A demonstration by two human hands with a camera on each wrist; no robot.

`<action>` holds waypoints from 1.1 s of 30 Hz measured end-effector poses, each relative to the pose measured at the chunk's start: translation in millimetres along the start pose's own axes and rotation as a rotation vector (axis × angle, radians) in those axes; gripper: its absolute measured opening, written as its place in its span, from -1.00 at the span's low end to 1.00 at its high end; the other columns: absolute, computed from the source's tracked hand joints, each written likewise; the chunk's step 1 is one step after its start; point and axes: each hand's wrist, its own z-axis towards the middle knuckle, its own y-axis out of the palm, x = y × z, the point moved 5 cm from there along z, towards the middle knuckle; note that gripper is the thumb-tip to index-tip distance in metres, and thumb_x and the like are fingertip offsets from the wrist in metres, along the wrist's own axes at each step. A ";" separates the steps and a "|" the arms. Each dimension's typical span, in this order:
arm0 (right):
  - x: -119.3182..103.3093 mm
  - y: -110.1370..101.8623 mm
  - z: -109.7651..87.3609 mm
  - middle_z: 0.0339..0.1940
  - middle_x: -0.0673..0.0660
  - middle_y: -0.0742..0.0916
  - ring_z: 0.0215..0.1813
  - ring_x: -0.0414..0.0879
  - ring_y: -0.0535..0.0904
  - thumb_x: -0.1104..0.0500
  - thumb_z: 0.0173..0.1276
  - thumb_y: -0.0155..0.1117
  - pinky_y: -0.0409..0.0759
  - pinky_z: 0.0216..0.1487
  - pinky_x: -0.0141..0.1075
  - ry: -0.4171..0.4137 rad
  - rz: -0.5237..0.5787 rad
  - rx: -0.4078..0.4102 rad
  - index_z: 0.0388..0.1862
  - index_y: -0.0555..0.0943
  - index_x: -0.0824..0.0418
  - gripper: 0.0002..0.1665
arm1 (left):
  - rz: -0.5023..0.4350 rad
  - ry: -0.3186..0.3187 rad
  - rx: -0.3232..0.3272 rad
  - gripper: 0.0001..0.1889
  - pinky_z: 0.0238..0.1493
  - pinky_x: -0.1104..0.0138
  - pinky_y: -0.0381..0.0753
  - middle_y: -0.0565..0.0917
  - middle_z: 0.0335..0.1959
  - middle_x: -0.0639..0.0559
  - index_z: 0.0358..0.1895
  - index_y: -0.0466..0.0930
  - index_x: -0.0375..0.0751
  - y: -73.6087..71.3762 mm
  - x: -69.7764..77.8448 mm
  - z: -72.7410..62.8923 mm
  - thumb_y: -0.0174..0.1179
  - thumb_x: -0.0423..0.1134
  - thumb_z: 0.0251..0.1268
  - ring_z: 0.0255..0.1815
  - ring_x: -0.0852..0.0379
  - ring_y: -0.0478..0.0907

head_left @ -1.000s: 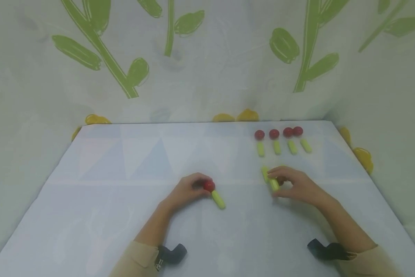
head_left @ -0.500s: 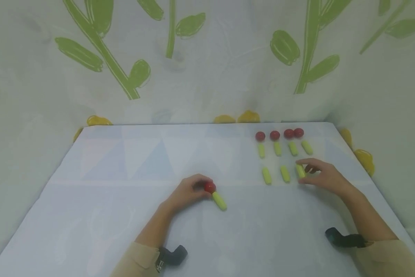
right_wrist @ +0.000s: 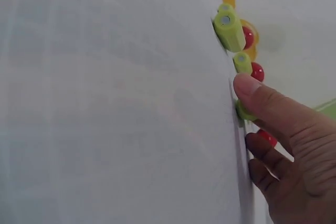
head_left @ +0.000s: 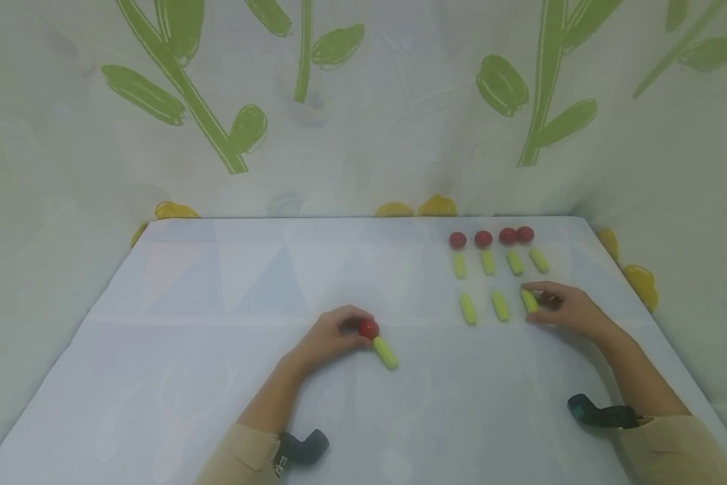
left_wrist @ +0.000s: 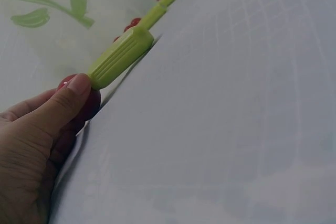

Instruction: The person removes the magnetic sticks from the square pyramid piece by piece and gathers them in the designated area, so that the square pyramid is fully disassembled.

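At mid-table my left hand [head_left: 329, 335] pinches a red ball [head_left: 369, 329] between thumb and fingers. A light-green ribbed rod [head_left: 385, 353] touches that ball end-on and points towards the near right; the left wrist view shows this rod [left_wrist: 122, 56] up close. Over on the right, the thumb and fingers of my right hand [head_left: 569, 311] pinch another green rod [head_left: 529, 300], the rightmost of a short row. Its companions are a middle rod [head_left: 500, 306] and a left rod [head_left: 468, 308]. In the right wrist view my thumb hides much of the held rod [right_wrist: 244, 111].
Behind that row lie several more green rods [head_left: 487, 263], with several red balls [head_left: 483, 238] beyond them near the table's far edge. Round grey spots show on the rod ends [right_wrist: 226, 20]. A wall with printed leaves rises behind the white table [head_left: 187, 377].
My right hand has moved right and slightly away from me, bringing a green rod to the right end of the front row. My left hand stays in place with the red ball.
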 end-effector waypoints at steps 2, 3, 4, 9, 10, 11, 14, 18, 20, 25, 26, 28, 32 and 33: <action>1.8 0.4 0.5 0.01 0.35 0.59 -0.02 0.13 0.44 -0.05 0.10 0.45 0.47 -0.05 -0.11 -0.004 -0.001 0.002 0.24 0.45 0.30 -0.21 | -0.002 0.006 0.001 -0.57 0.17 0.24 0.49 0.60 -0.07 0.33 0.03 0.58 0.10 0.0 -0.2 -0.3 0.40 -0.19 0.03 0.08 0.31 0.47; 2.6 0.3 0.6 0.01 0.35 0.59 -0.02 0.13 0.44 -0.04 0.10 0.45 0.47 -0.06 -0.13 -0.009 -0.005 0.011 0.25 0.44 0.30 -0.20 | -0.004 0.008 0.002 -0.57 0.17 0.24 0.49 0.60 -0.07 0.33 0.03 0.58 0.10 -0.1 -0.4 -0.4 0.40 -0.19 0.02 0.08 0.31 0.47; 3.2 0.1 0.3 0.00 0.34 0.60 -0.03 0.12 0.44 -0.04 0.09 0.46 0.47 -0.08 -0.15 -0.011 -0.004 0.021 0.27 0.43 0.29 -0.19 | -0.005 0.008 0.002 -0.57 0.17 0.25 0.49 0.60 -0.07 0.34 0.03 0.57 0.11 0.1 -0.8 -0.4 0.40 -0.19 0.02 0.08 0.31 0.47; -0.6 -1.3 -4.8 0.01 0.34 0.55 -0.02 0.14 0.40 -0.04 0.12 0.44 0.43 -0.17 -0.20 -0.003 0.019 0.087 0.35 0.36 0.23 -0.14 | -0.005 0.010 -0.003 -0.58 0.16 0.24 0.49 0.60 -0.08 0.33 0.02 0.57 0.10 1.0 -2.0 -1.5 0.40 -0.18 0.02 0.07 0.31 0.48; -3.2 -1.6 -6.4 0.03 0.33 0.53 -0.01 0.14 0.38 -0.06 0.13 0.43 0.43 -0.18 -0.18 0.007 0.027 0.099 0.36 0.35 0.20 -0.14 | 0.001 0.011 -0.005 -0.58 0.16 0.24 0.49 0.60 -0.08 0.34 0.03 0.57 0.10 1.3 -2.3 -1.7 0.40 -0.18 0.03 0.07 0.31 0.48; -7.1 -1.9 -7.7 0.04 0.34 0.52 0.00 0.16 0.37 -0.07 0.14 0.42 0.43 -0.18 -0.16 0.008 0.037 0.111 0.36 0.34 0.19 -0.15 | 0.006 0.015 -0.004 -0.57 0.16 0.24 0.49 0.59 -0.07 0.34 0.04 0.57 0.09 1.3 -2.1 -1.9 0.40 -0.18 0.03 0.08 0.31 0.47; -23.3 -1.2 -10.8 0.08 0.33 0.51 0.04 0.17 0.36 -0.04 0.17 0.40 0.42 -0.18 -0.13 -0.013 0.065 0.142 0.36 0.35 0.17 -0.19 | 0.026 0.044 -0.004 -0.53 0.15 0.28 0.50 0.58 -0.05 0.33 0.09 0.55 0.07 1.1 -0.9 -1.9 0.39 -0.19 0.05 0.08 0.31 0.47; -50.7 4.3 -12.4 0.05 0.28 0.58 -0.01 0.08 0.40 0.05 0.17 0.41 0.46 -0.19 -0.26 -0.097 0.084 0.164 0.29 0.43 0.18 -0.29 | 0.048 0.128 -0.007 -0.51 0.11 0.32 0.52 0.58 -0.04 0.24 0.12 0.54 -0.02 1.5 2.0 -0.8 0.39 -0.25 0.05 0.05 0.25 0.48; -62.7 8.0 -12.5 0.02 0.24 0.60 -0.06 0.03 0.42 0.08 0.15 0.43 0.48 -0.20 -0.33 -0.145 0.095 0.176 0.26 0.46 0.17 -0.32 | 0.054 0.167 -0.009 -0.51 0.09 0.32 0.53 0.58 -0.05 0.18 0.11 0.56 -0.07 1.7 3.0 -0.1 0.40 -0.28 0.03 0.03 0.21 0.49; -87.3 16.9 -9.7 0.02 0.21 0.63 -0.10 -0.04 0.47 0.16 0.12 0.45 0.54 -0.17 -0.32 -0.265 0.120 0.208 0.22 0.50 0.15 -0.35 | 0.080 0.193 -0.013 -0.52 0.09 0.34 0.52 0.58 -0.05 0.15 0.10 0.57 -0.08 2.1 3.2 0.9 0.39 -0.28 0.03 0.03 0.21 0.49; -91.6 19.4 -8.6 0.03 0.21 0.63 -0.11 -0.04 0.47 0.18 0.12 0.45 0.55 -0.18 -0.31 -0.285 0.128 0.206 0.21 0.50 0.15 -0.36 | 0.084 0.201 -0.012 -0.53 0.10 0.33 0.52 0.58 -0.05 0.14 0.10 0.57 -0.08 2.0 3.9 0.7 0.39 -0.28 0.04 0.04 0.20 0.49; -99.6 25.9 -5.7 0.05 0.19 0.63 -0.11 -0.04 0.48 0.19 0.12 0.44 0.56 -0.20 -0.29 -0.312 0.144 0.185 0.21 0.51 0.14 -0.37 | 0.088 0.215 -0.011 -0.54 0.10 0.33 0.51 0.58 -0.06 0.13 0.10 0.58 -0.09 1.9 4.7 0.4 0.38 -0.28 0.05 0.03 0.20 0.50; -116.2 41.4 -1.3 0.04 0.15 0.65 -0.11 -0.04 0.50 0.20 0.10 0.46 0.58 -0.19 -0.26 -0.378 0.191 0.114 0.19 0.53 0.14 -0.38 | 0.083 0.243 -0.004 -0.57 0.10 0.33 0.51 0.59 -0.07 0.13 0.07 0.59 -0.10 1.1 6.0 -0.2 0.38 -0.29 0.06 0.01 0.19 0.51; -120.2 45.2 -0.5 0.04 0.14 0.65 -0.10 -0.04 0.50 0.20 0.09 0.46 0.58 -0.18 -0.25 -0.393 0.204 0.095 0.19 0.53 0.14 -0.37 | 0.079 0.246 -0.003 -0.57 0.09 0.34 0.51 0.60 -0.08 0.14 0.06 0.59 -0.10 1.1 5.9 0.0 0.38 -0.29 0.05 0.01 0.20 0.51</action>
